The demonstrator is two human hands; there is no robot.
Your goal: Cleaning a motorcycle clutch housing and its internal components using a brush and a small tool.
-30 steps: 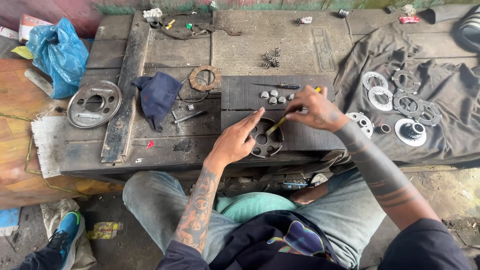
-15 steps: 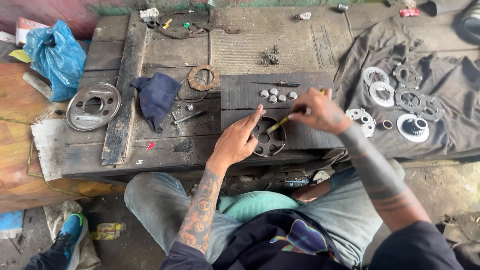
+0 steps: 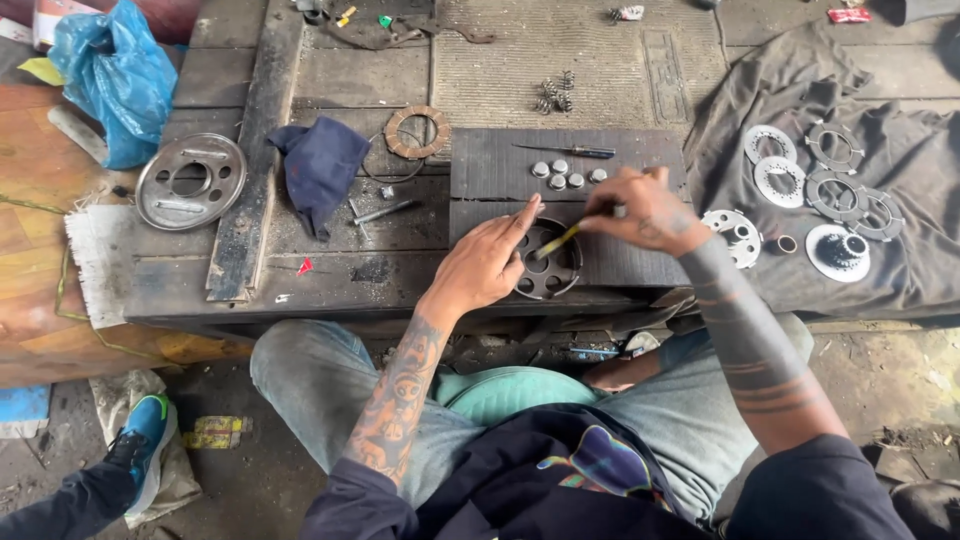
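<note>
Rough dark wooden planks make up the low counter point(image 3: 330, 250), with a grooved dark board point(image 3: 610, 265) laid on top near its front edge. On that board lies a round dark metal hub with holes point(image 3: 550, 262). The left hand point(image 3: 485, 265) rests its palm against the hub's left rim, fingers stretched out flat, its grip open and closed round nothing. The right hand point(image 3: 645, 208) has its grip closed on a thin yellow-handled tool point(image 3: 560, 240), whose tip slants down into the hub's middle. Just behind the hands, a cluster of small round silver pieces point(image 3: 565, 174) sits on the board, and a slim screwdriver point(image 3: 565, 150) lies beyond them. A brown friction ring point(image 3: 417, 132) and a dark blue rag point(image 3: 322, 165) lie to the left, and further left a round silver plate point(image 3: 190, 181) and a blue plastic bag point(image 3: 118, 80). To the right, a dark cloth point(image 3: 900, 140) carries several metal discs and toothed rings point(image 3: 830, 195). Small springs point(image 3: 555, 95) lie on a ribbed mat further back. A blue shoe point(image 3: 150, 440) shows at the lower left on the floor.
</note>
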